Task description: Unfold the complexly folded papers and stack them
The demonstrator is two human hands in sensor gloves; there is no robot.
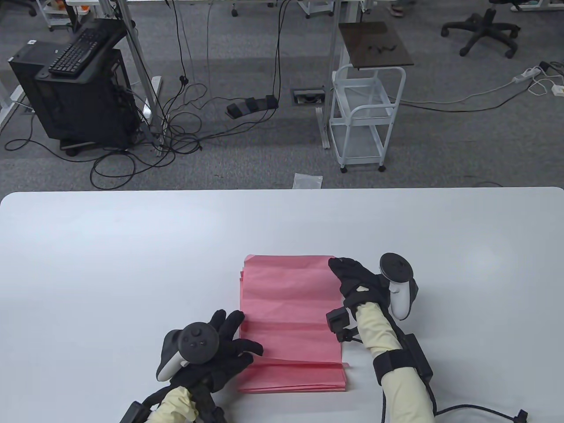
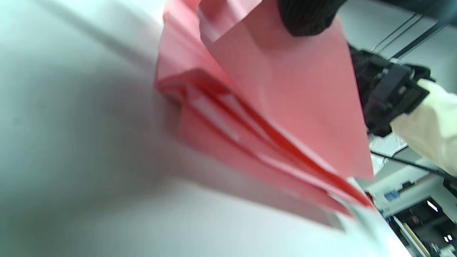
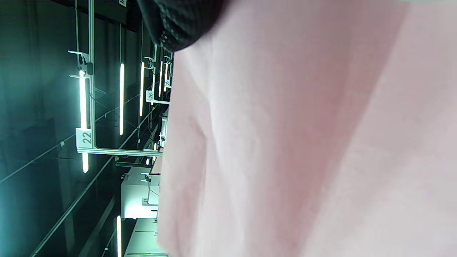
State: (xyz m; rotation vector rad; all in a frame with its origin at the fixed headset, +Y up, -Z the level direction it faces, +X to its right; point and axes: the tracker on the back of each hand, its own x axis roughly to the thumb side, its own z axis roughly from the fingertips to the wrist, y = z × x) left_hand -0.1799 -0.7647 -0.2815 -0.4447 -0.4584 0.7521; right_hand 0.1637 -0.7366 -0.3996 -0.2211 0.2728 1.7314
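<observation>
A stack of pink paper sheets (image 1: 291, 308) lies flat on the white table (image 1: 132, 264), near its front middle, with fold creases across the top sheet. My left hand (image 1: 229, 343) rests spread on the stack's near left edge. In the left wrist view a fingertip (image 2: 307, 16) presses the top sheet (image 2: 285, 96) above several layered edges. My right hand (image 1: 348, 275) lies on the far right corner of the top sheet, fingers extended. The right wrist view shows the pink sheet (image 3: 303, 142) up close under a fingertip (image 3: 178, 25).
The table's far edge (image 1: 282, 188) runs across the middle of the table view. Beyond it on the floor stand a white cart (image 1: 365, 119), a black computer tower with a keyboard (image 1: 79, 88), cables and an office chair (image 1: 484, 26).
</observation>
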